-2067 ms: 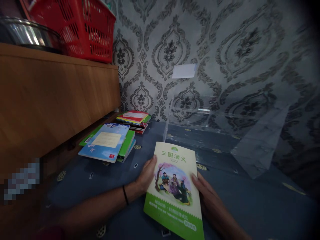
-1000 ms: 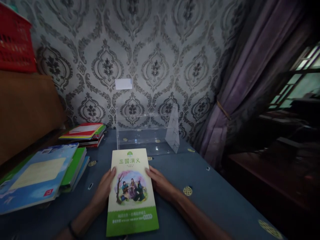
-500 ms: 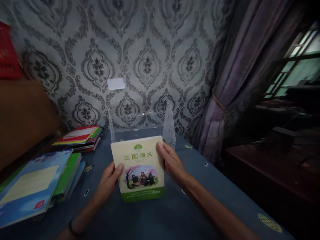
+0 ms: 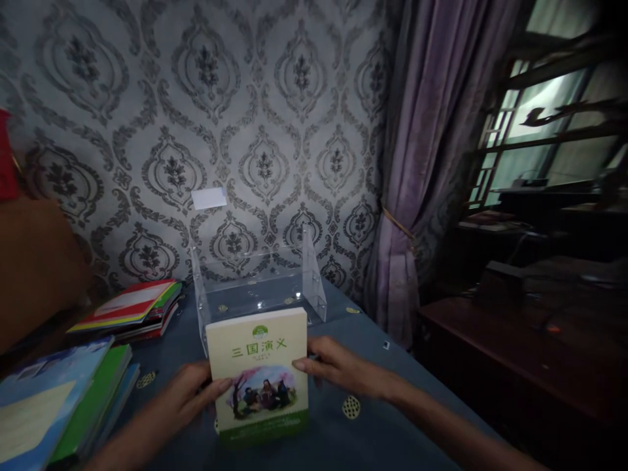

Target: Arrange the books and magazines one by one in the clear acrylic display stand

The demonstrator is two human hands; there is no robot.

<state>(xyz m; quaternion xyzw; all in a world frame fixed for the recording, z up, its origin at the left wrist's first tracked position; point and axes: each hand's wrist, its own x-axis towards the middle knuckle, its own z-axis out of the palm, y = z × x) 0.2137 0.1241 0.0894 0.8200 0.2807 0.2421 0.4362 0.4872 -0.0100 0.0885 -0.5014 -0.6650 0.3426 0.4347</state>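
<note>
Book [image 4: 260, 373] is being gripped, roughly upright, by the fingers of left hand [image 4: 192, 392] and right hand [image 4: 338, 365], nearer than a clear rack [image 4: 314, 288]. Steadiness is seemingly being required next.

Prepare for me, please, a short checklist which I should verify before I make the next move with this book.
1. Left grip on the book: ok, thumb lies on the front at the left edge.
2. Right grip on the book: ok, thumb tip is on the front at the right edge.
3. Cover right way up: ok, title is at the top and faces you.
4. Stand upright: ok, it stands behind the book.
5. Gap between book and stand: cannot tell, the book hides the stand's lower front.
6. Left forearm clear of the near pile: cannot tell, they overlap in view.
</note>
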